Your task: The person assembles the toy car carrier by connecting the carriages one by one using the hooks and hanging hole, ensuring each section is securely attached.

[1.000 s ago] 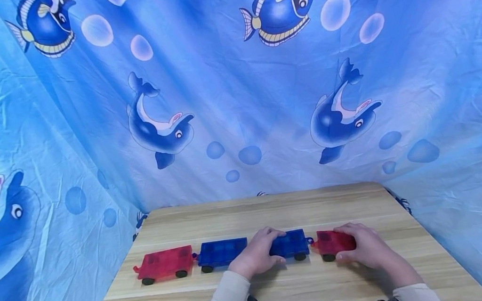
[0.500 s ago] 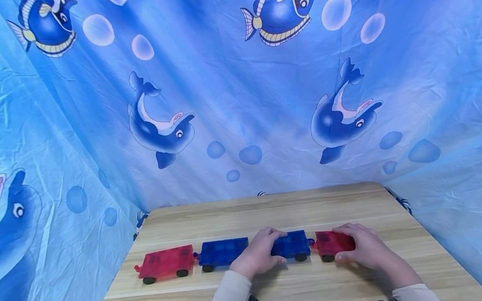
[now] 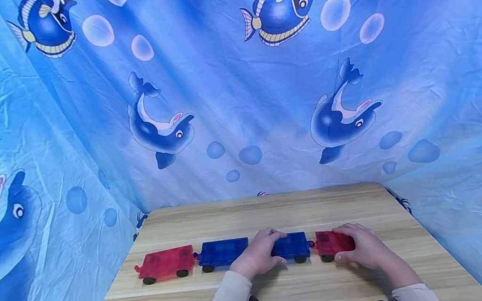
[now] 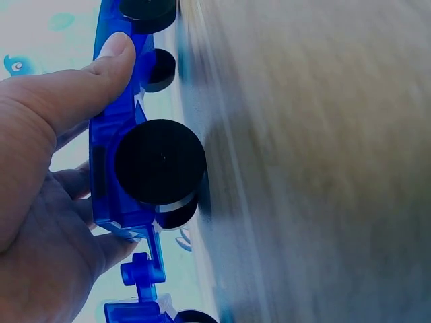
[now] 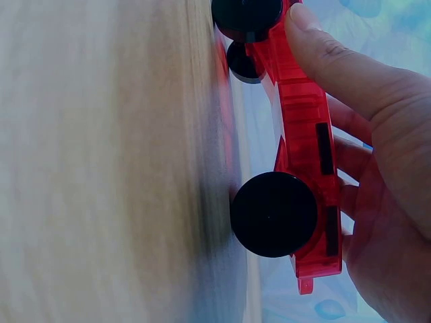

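Observation:
My left hand (image 3: 257, 254) holds a translucent blue toy train car (image 3: 294, 244), thumb on its near side and fingers on the far side. A red toy train car (image 3: 331, 241) to its right is gripped the same way by my right hand (image 3: 366, 247). Between these two, the blue ring coupling (image 3: 311, 244) meets the red car's end; whether it is hooked I cannot tell. In the left wrist view, black wheels (image 4: 160, 161) and the rear link show under the blue car. Black wheels also sit under the red car (image 5: 306, 114) in the right wrist view.
Left of my hands, another blue car (image 3: 224, 252) stands in line with a red car (image 3: 164, 263), joined by a small coupling. All are on a wood-grain table (image 3: 267, 210). A blue sea-patterned curtain (image 3: 237, 99) hangs behind and at both sides.
The right end of the held blue car has dropped slightly, its ring now lower at the red car's end. The right red car has shifted a touch left. Both hands keep their hold.

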Demonstrator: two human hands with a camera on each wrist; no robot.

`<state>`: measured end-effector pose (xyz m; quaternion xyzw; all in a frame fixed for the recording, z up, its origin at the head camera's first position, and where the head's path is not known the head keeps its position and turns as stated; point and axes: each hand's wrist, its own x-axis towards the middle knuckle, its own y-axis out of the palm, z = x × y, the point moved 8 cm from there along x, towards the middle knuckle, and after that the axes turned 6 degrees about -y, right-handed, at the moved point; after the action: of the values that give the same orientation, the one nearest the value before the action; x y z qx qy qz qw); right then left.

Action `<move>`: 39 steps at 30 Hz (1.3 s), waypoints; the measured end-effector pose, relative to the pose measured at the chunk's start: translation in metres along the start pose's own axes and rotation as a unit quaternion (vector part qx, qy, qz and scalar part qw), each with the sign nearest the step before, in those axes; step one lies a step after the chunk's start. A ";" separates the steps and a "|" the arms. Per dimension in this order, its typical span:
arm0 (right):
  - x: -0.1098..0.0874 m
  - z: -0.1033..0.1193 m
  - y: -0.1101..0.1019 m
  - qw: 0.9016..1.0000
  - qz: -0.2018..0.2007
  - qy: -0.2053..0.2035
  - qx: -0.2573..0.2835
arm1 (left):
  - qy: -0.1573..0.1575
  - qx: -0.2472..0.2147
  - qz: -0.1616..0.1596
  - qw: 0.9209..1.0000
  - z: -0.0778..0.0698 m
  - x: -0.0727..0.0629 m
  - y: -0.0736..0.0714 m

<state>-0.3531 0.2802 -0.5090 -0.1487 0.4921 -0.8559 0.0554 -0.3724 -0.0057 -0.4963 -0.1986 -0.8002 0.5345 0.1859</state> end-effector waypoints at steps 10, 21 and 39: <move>-0.001 0.003 -0.002 1.000 -0.004 -0.015 -0.001 | -0.005 0.010 0.006 1.000 0.001 0.000 0.001; 0.002 0.005 0.000 1.000 0.004 -0.012 0.002 | -0.015 0.001 0.010 1.000 0.003 -0.004 -0.001; 0.002 -0.002 -0.004 1.000 0.027 0.006 0.012 | -0.021 -0.044 0.008 0.999 0.045 -0.022 -0.022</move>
<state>-0.3554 0.2832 -0.5063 -0.1292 0.4861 -0.8608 0.0776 -0.3785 -0.0598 -0.4942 -0.2011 -0.8254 0.5040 0.1557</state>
